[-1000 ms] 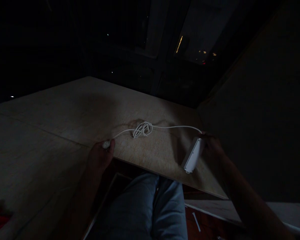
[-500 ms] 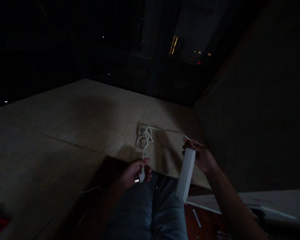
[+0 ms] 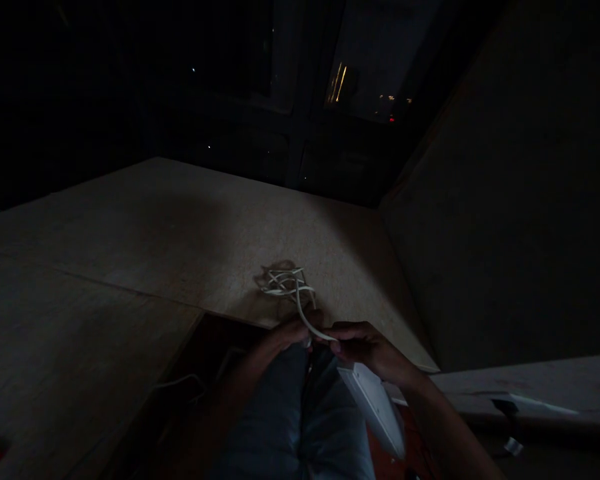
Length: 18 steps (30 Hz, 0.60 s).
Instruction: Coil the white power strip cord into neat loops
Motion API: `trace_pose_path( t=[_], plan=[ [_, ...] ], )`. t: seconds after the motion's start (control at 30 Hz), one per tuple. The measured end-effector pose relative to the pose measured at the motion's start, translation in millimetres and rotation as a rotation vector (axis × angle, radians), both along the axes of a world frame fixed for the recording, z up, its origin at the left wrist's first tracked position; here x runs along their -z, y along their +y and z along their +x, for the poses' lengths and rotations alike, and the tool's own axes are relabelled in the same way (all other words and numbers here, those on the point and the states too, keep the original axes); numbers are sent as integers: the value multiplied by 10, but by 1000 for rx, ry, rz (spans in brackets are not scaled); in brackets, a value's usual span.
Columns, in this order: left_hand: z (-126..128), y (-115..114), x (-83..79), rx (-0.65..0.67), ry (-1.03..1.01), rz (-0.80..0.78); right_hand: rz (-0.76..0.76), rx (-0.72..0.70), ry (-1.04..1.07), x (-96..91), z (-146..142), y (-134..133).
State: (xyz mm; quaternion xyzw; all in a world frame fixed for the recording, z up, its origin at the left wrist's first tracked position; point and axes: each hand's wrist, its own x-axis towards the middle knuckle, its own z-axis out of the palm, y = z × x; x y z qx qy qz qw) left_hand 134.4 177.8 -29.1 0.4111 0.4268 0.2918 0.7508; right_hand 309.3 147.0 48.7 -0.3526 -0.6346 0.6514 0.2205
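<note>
My right hand (image 3: 365,345) is closed, pinching the white cord (image 3: 305,319) close to where it meets a long white power strip (image 3: 373,405). The strip hangs tilted below that hand, over my lap. Close beside it, my left hand (image 3: 294,329) is closed around the plug end of the same cord; only a small pale bit of the plug (image 3: 308,342) shows. Between and beyond the hands, the loose loops of the cord (image 3: 286,283) bunch above the pale ledge. Dim light hides most of the left fingers.
The wide stone-like ledge (image 3: 180,227) runs back to dark window panes (image 3: 350,147). A dark wall (image 3: 505,233) rises on the right. My legs (image 3: 280,413) are below the ledge's front edge. Another thin white cable (image 3: 180,381) lies at lower left.
My right hand has come left and down, close to my left hand, swinging the power strip to a new tilt. The cord loops have sagged and spread, and the left hand has shifted slightly right.
</note>
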Motion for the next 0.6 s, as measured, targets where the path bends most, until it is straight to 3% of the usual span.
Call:
trace_pose_path(
  t=[0.13,0.23,0.43,0.5,0.6],
  plan=[
    [-122,104,-90,77,265,179,-11,60,-95,87,51,18],
    [-245,105,-148,109,311,168,-24,100,-161,187,152,49],
    [-447,54,-186,122,-25,-11,48,97,-290,249,370,51],
    [-457,50,-209,71,-125,-121,72,52,-339,229,424,38],
    [-433,60,-251,-68,-120,-196,97,-44,-398,190,484,9]
  ],
)
